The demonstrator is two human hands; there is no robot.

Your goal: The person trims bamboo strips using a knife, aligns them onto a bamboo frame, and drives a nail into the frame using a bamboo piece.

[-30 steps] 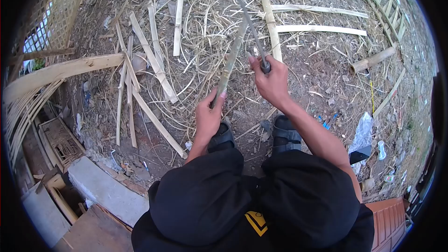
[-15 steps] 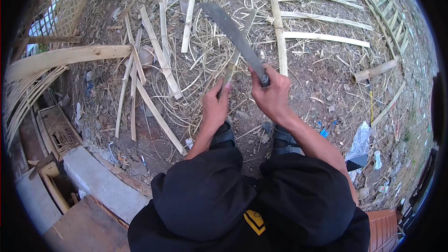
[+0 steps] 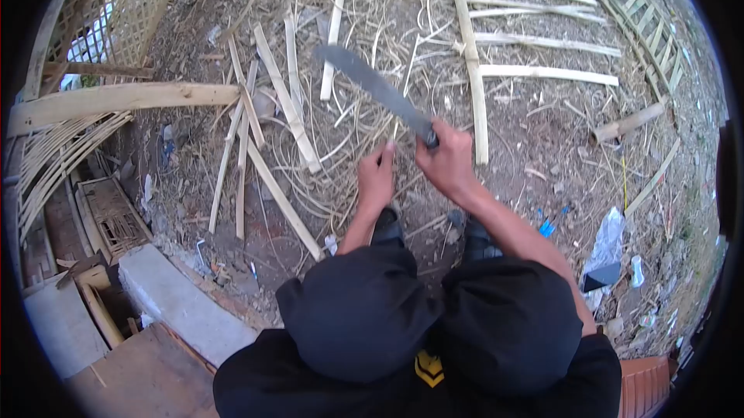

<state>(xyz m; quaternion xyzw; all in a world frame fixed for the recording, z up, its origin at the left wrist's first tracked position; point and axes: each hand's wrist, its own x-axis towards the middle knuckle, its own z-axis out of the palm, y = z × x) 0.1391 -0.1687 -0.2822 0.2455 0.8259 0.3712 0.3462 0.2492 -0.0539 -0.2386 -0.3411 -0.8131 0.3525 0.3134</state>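
Observation:
My right hand is closed around the dark handle of a machete. Its broad grey blade points up and to the left. My left hand, beside it on the left, pinches the near end of a bamboo strip. Seen nearly edge-on, the strip runs away from me and the blade crosses over it. Whether the blade touches the strip I cannot tell. Both hands are in front of my knees, above ground littered with thin bamboo shavings.
Several split bamboo pieces lie to the left, near a raised plank. On the right are a longer bamboo piece with crosswise slats, a slatted bamboo frame and a short bamboo pole. A concrete block sits lower left.
The bamboo strip has turned from showing its flat face to nearly edge-on. The machete blade has swung lower and further left. The whole view has shifted slightly.

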